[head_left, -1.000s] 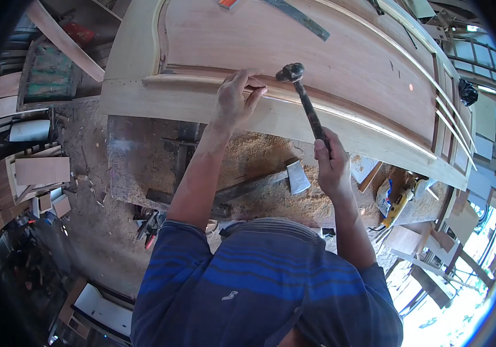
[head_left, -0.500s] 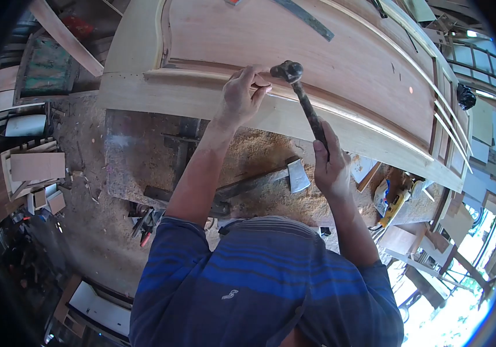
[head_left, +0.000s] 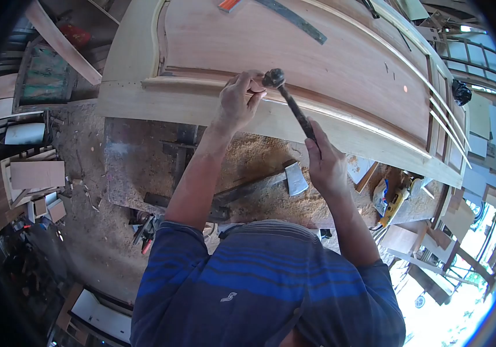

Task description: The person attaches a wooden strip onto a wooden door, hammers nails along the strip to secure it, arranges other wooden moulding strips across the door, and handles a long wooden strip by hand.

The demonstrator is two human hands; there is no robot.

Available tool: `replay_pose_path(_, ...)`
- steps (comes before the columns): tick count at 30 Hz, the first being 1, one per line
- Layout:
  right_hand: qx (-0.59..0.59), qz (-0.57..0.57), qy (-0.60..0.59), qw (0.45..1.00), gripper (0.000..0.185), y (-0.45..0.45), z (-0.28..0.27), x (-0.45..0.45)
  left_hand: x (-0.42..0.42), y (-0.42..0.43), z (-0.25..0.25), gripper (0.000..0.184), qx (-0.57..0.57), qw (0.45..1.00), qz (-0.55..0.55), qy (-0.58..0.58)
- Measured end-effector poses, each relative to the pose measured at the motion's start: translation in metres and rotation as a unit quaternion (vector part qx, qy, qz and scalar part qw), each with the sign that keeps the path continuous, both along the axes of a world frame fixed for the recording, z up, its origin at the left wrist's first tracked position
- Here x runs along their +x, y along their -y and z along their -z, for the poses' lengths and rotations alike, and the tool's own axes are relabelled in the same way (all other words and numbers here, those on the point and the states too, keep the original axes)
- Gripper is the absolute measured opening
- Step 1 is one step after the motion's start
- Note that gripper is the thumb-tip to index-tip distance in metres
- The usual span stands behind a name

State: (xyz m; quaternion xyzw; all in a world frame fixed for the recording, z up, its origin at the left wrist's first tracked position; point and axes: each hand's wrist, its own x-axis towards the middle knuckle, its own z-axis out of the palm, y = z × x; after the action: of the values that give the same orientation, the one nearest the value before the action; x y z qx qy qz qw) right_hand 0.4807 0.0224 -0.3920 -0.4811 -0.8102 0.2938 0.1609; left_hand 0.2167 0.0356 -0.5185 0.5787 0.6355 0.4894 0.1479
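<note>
My right hand [head_left: 325, 165] is wrapped round the handle of a hammer [head_left: 296, 110]. The hammer's head is up beside the fingertips of my left hand [head_left: 237, 104]. That left hand is closed in a pinch over the thin wooden moulding [head_left: 340, 114] along the panel's near edge; what sits between its fingers is too small to make out. Under both hands lies a large wooden panel [head_left: 248, 49] with a pale frame.
A metal ruler [head_left: 294, 22] and an orange-edged tool [head_left: 228, 5] lie on the panel. Below, the sawdust-covered workbench [head_left: 138, 156] holds an axe [head_left: 296, 179] and a yellow power tool [head_left: 395, 205]. Thin wood strips [head_left: 449, 128] rest at the right. Offcuts [head_left: 37, 173] are piled at left.
The hammer and my right hand have shifted slightly left, with the hammer's head nearer my left fingertips. My left hand keeps its pinch on the moulding. The view has tilted a little.
</note>
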Motion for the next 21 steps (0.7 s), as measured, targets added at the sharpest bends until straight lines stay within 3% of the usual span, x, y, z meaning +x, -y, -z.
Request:
replay_pose_path(4, 0.071, 0.012, -0.106, 0.992, 0.051, 0.009, 0.012, 0.003, -0.001, 0.003, 0.002, 0.05, 0.013, 1.0, 0.017, 0.015)
replay_pose_path(7, 0.051, -0.022, 0.051, 0.997, 0.049, 0.004, 0.026, 0.004, -0.001, -0.002, -0.001, 0.05, 0.0, 1.0, 0.01, 0.009)
replay_pose_path(14, 0.057, 0.026, -0.072, 0.995, 0.051, 0.01, 0.02, 0.005, -0.001, 0.001, 0.001, 0.047, 0.008, 0.999, 0.014, 0.034)
replay_pose_path(17, 0.035, -0.025, 0.032, 0.999, 0.049, -0.001, 0.013, 0.004, 0.001, -0.002, 0.0, 0.046, 0.018, 1.0, 0.012, 0.02)
replay_pose_path(21, 0.014, 0.028, -0.039, 0.999, 0.051, 0.005, -0.009, 0.001, -0.002, -0.001, 0.003, 0.046, 0.037, 0.999, 0.028, 0.018)
